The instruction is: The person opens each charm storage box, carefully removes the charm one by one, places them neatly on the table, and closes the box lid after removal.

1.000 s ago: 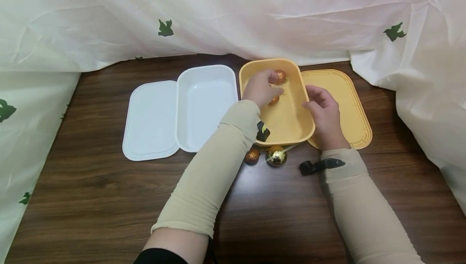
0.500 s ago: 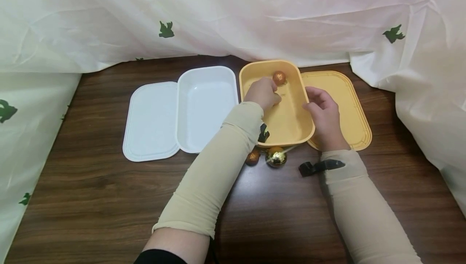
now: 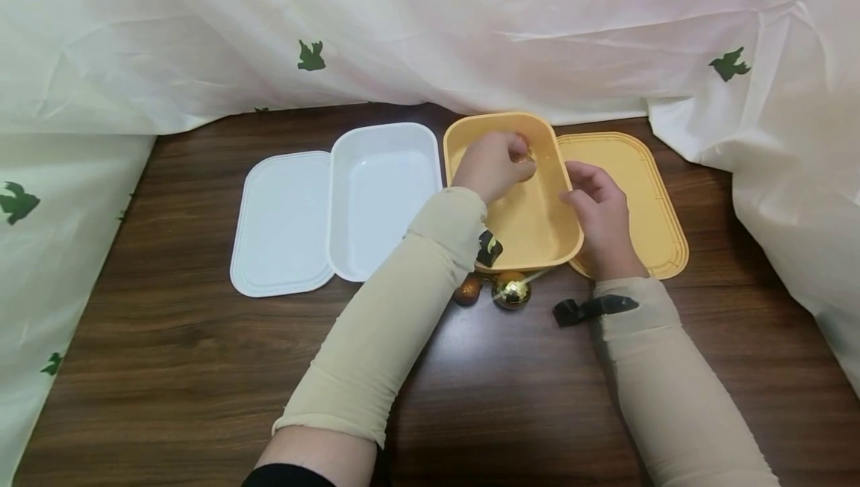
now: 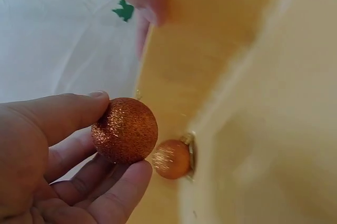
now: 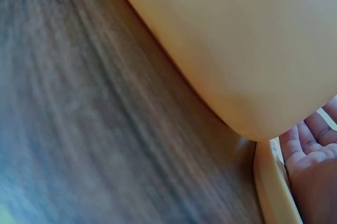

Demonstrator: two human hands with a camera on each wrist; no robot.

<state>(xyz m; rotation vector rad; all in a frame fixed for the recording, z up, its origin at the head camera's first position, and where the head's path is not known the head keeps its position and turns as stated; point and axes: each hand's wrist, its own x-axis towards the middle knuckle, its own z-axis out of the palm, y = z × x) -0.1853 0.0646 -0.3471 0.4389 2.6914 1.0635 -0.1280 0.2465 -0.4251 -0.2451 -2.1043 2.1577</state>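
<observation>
A copper-orange ball point(image 4: 125, 130), round and coated in coarse glitter, sits between the thumb and fingers of the left hand point(image 3: 493, 166), which pinches it inside the walls of the yellow box point(image 3: 531, 229). Just beside it in the left wrist view is a second orange ball point(image 4: 172, 159), with a shinier skin and a gold cap, lying in the box. From the head view the left hand hides most of both balls. The box is smooth, matte and deep, with rounded corners; the right hand point(image 3: 598, 214) grips its right wall, thumb at the rim and fingers outside. That side overlaps a flat yellow lid point(image 3: 648, 207) with grooved edges. Just in front of the box, on the tabletop point(image 3: 484, 405) of dark, streaky wood grain, rest a mirror-bright gold ball point(image 3: 512, 292) and a glittery copper ball point(image 3: 468, 290), the latter partly covered by the left sleeve point(image 3: 376, 337). A stretchy beige right sleeve point(image 3: 678, 390) covers the other forearm, with a black strap point(image 3: 598, 308) at the wrist. To the left stands a glossy white box point(image 3: 386, 199), its near right corner behind the left sleeve, overlapping a white lid point(image 3: 282, 225). Wrinkled pale cloth point(image 3: 416, 31) with green bird shapes hangs around the tabletop.
</observation>
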